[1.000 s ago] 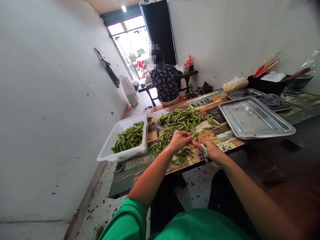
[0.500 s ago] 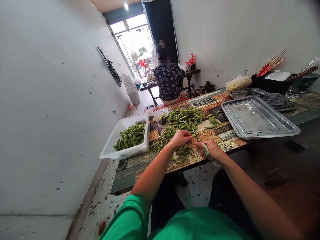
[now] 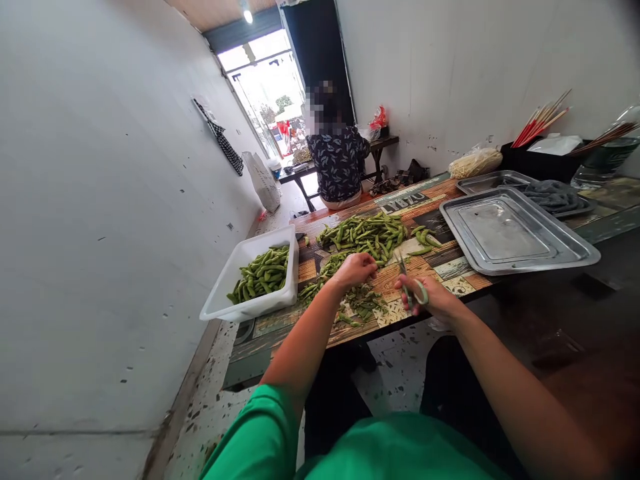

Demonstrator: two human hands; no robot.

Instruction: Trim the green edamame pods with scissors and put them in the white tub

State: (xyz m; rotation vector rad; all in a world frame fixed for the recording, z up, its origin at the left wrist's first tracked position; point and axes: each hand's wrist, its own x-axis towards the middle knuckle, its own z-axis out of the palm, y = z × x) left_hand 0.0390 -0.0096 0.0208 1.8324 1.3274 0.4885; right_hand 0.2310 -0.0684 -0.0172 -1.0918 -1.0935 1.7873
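Observation:
My right hand [image 3: 433, 297] is wrapped round scissors [image 3: 413, 288] with pale green handles, blades pointing up and away, over the table's near part. To its left, my left hand [image 3: 356, 270] is closed, fingertips pressed together; whatever they hold, if anything, is hidden. It hovers at the near side of a heap of edamame pods [image 3: 363, 233]. Trimmed green scraps [image 3: 361, 303] lie spread below that hand. More pods [image 3: 265, 272] fill part of a white plastic tub [image 3: 220, 303] on the left. A few pods [image 3: 424, 239] lie apart, right of the heap.
A metal tray [image 3: 515, 233] lies to the right, overlapping a smaller tray [image 3: 495, 180] with dark cloth-like material. Behind stand a black box [image 3: 530, 160] with skewers and a plastic bottle [image 3: 607, 160]. Another person [image 3: 337, 160] sits beyond the table, facing away.
My hands have moved apart: the left a little left and up toward the heap, the right slightly to the right with the scissors. The scissor blades have turned more upright.

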